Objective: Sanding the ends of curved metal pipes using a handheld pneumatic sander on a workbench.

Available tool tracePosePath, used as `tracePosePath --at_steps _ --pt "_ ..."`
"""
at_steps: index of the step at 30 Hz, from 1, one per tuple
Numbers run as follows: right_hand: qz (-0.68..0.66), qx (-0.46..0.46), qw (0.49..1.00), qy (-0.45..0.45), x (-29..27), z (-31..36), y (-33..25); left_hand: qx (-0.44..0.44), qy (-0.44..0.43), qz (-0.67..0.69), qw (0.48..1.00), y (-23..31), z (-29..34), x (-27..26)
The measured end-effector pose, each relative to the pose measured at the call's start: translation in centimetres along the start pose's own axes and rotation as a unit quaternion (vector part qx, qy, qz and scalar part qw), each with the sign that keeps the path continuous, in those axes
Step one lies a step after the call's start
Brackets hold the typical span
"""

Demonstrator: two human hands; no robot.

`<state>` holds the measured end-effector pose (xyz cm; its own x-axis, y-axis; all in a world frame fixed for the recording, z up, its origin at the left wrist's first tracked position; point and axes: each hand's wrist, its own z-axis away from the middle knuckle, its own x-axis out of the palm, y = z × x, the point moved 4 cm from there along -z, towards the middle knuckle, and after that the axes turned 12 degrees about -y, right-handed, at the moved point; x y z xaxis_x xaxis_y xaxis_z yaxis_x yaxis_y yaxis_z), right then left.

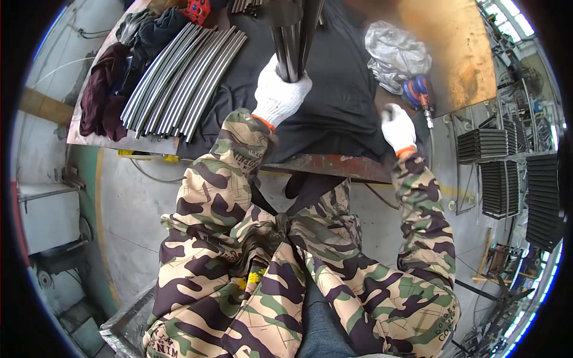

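My left hand [279, 94], in a white knit glove with an orange cuff, is wrapped round the lower ends of several dark, shiny metal tubes [289, 51]. The tubes stand up from the fist toward the far side of the table, and their far ends run out of view. My right hand [398, 128], gloved the same way, hovers near the table's front edge with its fingers curled in and no object showing in them. A blue and red handheld sander [418, 94] lies just beyond it, apart from the glove.
Black cloth [343, 89] covers the middle of the table. Many metal tubes [182, 83] lie side by side at left, beside dark red cloth [106, 89]. Crumpled clear plastic [397, 55] is by the sander. Racks of dark parts [486, 145] stand at right.
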<state>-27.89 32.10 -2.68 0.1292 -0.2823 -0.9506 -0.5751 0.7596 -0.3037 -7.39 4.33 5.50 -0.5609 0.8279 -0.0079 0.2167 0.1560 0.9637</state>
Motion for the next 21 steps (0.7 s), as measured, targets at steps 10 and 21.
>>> tracePosePath --at_steps 10,21 --pt "0.017 -0.067 0.997 -0.04 2.1 -4.1 -2.7 -0.002 0.061 -0.157 0.986 1.4 1.1 0.2" --pt "0.09 -0.136 0.987 0.013 -2.3 2.7 -1.7 -0.001 0.046 -0.112 0.993 1.3 1.8 -0.2"
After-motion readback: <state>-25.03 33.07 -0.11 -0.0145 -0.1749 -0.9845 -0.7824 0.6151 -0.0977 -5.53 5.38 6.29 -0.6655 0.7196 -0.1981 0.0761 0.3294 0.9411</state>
